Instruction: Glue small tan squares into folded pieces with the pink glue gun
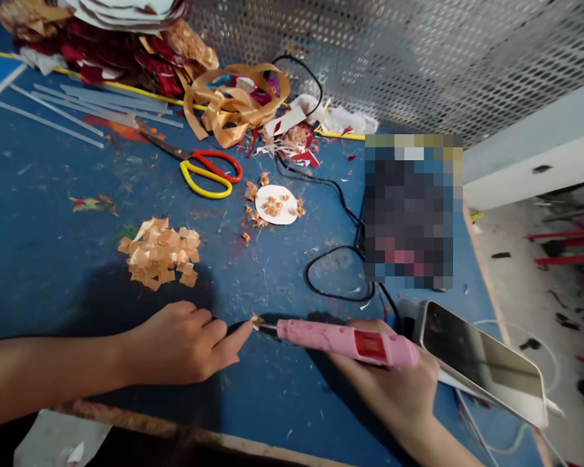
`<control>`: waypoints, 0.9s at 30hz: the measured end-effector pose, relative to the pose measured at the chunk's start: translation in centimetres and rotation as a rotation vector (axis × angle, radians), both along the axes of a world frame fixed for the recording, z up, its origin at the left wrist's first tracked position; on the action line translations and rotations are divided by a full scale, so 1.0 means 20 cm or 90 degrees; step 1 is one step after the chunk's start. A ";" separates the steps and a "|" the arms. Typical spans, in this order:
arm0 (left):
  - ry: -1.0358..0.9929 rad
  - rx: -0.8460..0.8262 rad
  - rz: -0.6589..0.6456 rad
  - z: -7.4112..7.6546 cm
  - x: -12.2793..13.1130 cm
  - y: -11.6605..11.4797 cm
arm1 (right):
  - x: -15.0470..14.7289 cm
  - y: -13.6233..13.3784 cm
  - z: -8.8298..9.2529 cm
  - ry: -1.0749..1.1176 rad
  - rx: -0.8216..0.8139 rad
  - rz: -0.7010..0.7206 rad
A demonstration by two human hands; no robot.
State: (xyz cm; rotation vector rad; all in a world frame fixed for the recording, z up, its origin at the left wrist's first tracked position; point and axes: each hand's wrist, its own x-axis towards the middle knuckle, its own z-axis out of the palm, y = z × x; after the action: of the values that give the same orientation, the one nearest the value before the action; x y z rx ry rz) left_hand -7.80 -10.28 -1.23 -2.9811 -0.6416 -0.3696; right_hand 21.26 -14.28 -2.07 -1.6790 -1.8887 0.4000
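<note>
My right hand [394,383] is wrapped round a pink hot glue gun [321,340], whose metal tip points left. At that tip is a small tan ribbon piece [256,320]. The fingertip of my left hand [194,344] meets this piece from the left, the other fingers curled in. Above my left hand lies a pile of tan ribbon squares [160,253]. A white oval card [276,205], with small folded tan bits on and around it, rests beyond the glue gun.
Scissors [209,172] with red and yellow handles lie by clear glue sticks [111,100]. Behind them is a loose tan ribbon [233,110]. A black cable [338,295] loops at centre right, near a phone [486,363]. A perforated metal panel [370,58] stands behind.
</note>
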 end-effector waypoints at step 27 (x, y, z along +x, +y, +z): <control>0.036 0.027 0.004 -0.01 0.01 -0.01 | 0.00 0.02 0.03 -0.115 0.118 0.150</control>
State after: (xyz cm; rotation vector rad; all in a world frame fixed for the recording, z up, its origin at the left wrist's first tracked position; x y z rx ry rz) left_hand -7.69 -10.43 -1.45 -2.9378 -0.6284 -0.2932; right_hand 21.20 -13.80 -1.47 -1.4162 -2.1934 0.1612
